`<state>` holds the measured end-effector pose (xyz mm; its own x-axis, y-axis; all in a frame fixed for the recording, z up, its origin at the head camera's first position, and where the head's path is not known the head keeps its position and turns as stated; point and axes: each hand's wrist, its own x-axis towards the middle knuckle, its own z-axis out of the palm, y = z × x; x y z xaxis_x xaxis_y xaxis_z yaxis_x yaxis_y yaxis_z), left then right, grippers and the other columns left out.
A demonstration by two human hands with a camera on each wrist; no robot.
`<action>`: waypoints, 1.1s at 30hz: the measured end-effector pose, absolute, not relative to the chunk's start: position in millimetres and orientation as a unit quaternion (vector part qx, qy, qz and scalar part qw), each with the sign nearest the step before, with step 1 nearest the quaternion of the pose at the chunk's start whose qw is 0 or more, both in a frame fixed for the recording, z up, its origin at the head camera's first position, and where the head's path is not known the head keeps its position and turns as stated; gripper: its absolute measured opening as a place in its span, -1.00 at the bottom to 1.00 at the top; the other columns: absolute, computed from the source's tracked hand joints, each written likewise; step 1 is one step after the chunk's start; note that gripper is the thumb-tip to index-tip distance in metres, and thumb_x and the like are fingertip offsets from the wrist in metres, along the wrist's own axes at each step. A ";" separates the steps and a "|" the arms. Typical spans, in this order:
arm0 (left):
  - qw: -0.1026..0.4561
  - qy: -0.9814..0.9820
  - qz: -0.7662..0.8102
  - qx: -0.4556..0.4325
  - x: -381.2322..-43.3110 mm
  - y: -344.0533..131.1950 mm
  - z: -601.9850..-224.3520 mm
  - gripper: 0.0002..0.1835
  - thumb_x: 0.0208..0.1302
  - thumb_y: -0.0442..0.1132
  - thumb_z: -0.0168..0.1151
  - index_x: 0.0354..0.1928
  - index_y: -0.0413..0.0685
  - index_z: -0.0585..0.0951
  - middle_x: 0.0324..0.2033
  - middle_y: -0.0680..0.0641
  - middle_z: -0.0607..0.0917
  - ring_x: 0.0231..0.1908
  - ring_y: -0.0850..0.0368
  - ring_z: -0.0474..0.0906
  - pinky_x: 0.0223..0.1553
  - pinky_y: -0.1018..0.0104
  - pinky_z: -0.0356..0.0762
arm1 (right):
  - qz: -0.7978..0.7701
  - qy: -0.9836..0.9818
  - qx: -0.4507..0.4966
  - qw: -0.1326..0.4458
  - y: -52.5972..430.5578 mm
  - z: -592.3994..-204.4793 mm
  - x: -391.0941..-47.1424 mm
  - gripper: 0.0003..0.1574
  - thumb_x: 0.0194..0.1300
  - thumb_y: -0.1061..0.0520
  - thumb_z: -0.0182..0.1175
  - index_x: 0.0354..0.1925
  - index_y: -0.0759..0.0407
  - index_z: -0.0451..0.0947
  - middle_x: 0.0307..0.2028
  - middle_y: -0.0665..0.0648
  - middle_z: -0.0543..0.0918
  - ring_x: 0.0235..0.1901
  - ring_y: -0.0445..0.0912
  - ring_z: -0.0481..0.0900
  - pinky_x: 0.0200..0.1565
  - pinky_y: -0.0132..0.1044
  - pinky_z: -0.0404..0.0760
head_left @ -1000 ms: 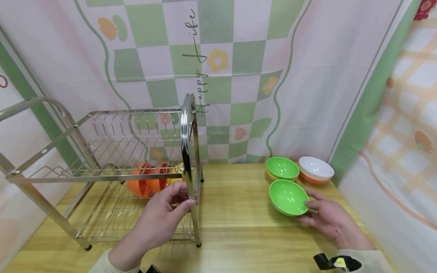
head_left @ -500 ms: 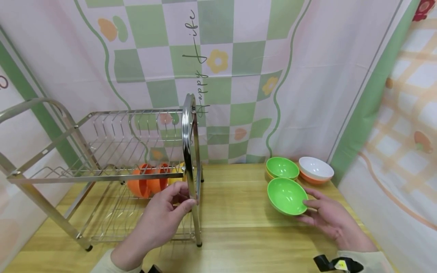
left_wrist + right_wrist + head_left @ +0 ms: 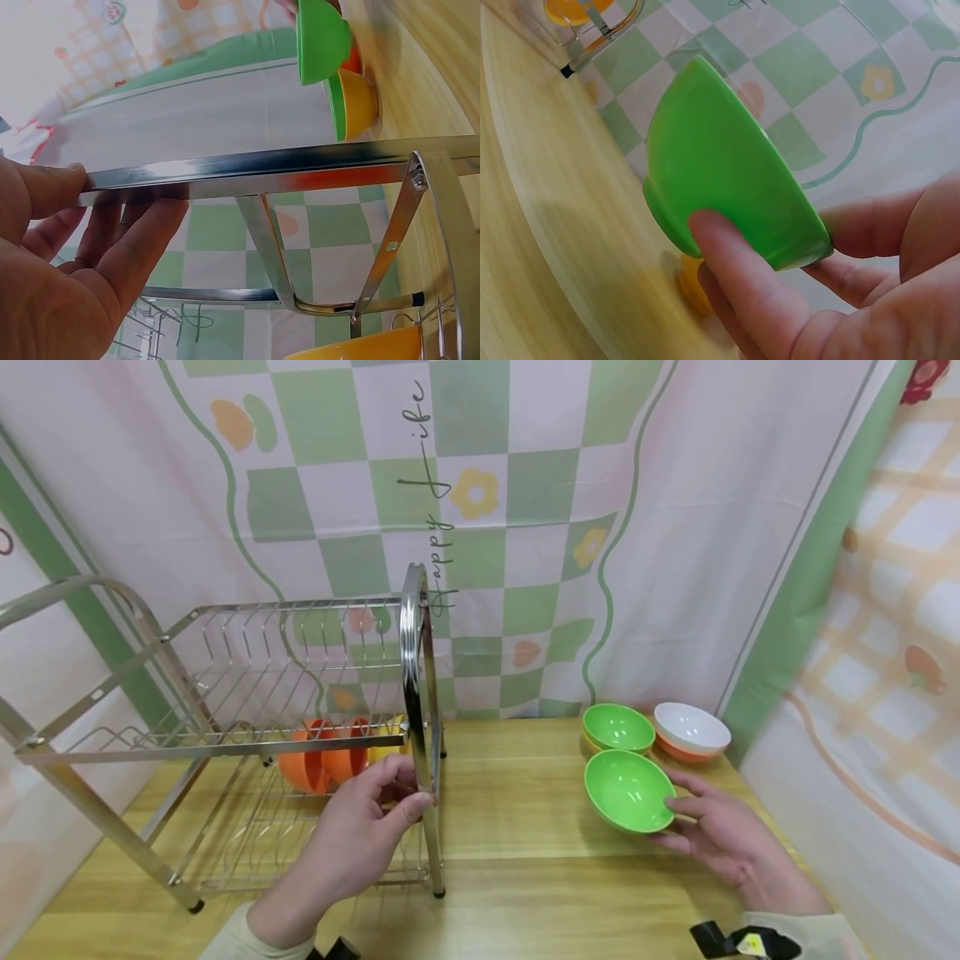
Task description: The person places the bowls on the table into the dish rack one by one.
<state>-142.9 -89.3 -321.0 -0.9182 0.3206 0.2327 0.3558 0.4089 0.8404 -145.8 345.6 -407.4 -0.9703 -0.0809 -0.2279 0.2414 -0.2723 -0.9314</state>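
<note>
Your right hand (image 3: 716, 839): thumb and fingers hold a glossy green, round, plastic-looking bowl (image 3: 630, 792) at its left.
Your left hand (image 3: 358, 835): thumb and fingers grip the front post of a two-tier silver metal rack (image 3: 225, 749).
Held bowl's change: edged slightly toward your left hand within the last second; handling seems unfinished.
Backdrop lettering: "Happy Life", on green-and-white checked fabric (image 3: 543, 485) beyond both hands.

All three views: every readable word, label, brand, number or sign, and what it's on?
"Happy Life", running vertically up the green-and-white checked fabric backdrop.
Yellow tag on the black wrist strap: too small to read.
Round dark-red mark at the head view's left edge: cut off, unreadable.
Wrist views: only fragments of dark strokes on the backdrop, unreadable.
Shiny metal rack, held round green bowl: no text visible.
</note>
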 end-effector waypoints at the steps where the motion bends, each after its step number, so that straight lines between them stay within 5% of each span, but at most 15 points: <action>1: 0.017 -0.839 -0.505 -0.200 -142.9 -89.2 -320.9 -0.91 0.36 -0.19 0.32 -0.23 0.07 0.57 -0.34 0.07 0.63 -0.28 0.13 0.57 -0.26 0.27 0.63 | -0.796 0.594 0.064 0.101 345.7 -407.0 -145.5 -0.37 0.46 0.32 0.04 0.39 -0.09 0.30 0.18 0.31 0.30 0.01 0.05 0.58 0.12 0.10 0.52; 8: 0.015 -0.835 -0.514 -0.196 -143.4 -88.7 -321.8 -0.92 0.36 -0.19 0.32 -0.18 0.06 0.60 -0.31 0.06 0.62 -0.26 0.12 0.55 -0.23 0.28 0.63 | -0.798 0.591 0.055 0.100 343.2 -401.9 -142.7 -0.53 0.47 0.32 0.03 0.09 -0.23 0.50 0.13 0.28 0.37 0.02 0.09 0.59 0.11 0.11 0.53; 14: 0.007 -0.826 -0.532 -0.187 -142.2 -89.6 -322.1 -0.91 0.36 -0.20 0.32 -0.16 0.04 0.61 -0.27 0.04 0.62 -0.22 0.10 0.55 -0.15 0.32 0.63 | -0.792 0.601 0.051 0.094 334.9 -392.7 -137.4 -0.52 0.47 0.32 0.02 0.08 -0.25 0.52 0.19 0.33 0.28 0.00 0.09 0.59 0.09 0.14 0.54; 23: 0.001 -0.802 -0.571 -0.177 -136.4 -92.6 -324.6 -0.75 0.45 -0.14 0.22 0.07 -0.04 0.62 -0.14 0.03 0.67 -0.11 0.11 0.58 -0.10 0.30 0.62 | -0.795 0.596 -0.030 0.110 326.7 -381.0 -127.8 -0.46 0.52 0.34 -0.09 0.13 -0.25 0.56 0.04 0.15 0.56 -0.03 0.10 0.62 -0.01 0.12 0.62; 33: -0.003 -0.774 -0.608 -0.177 -130.4 -93.8 -325.5 -0.70 0.43 -0.24 0.23 0.16 -0.05 0.59 -0.02 -0.05 0.66 -0.03 0.09 0.60 -0.06 0.32 0.62 | -0.823 0.521 -0.138 0.181 311.6 -367.2 -119.6 -0.40 0.54 0.39 -0.25 0.27 0.01 0.52 0.09 0.17 0.61 -0.02 0.09 0.64 0.02 0.13 0.60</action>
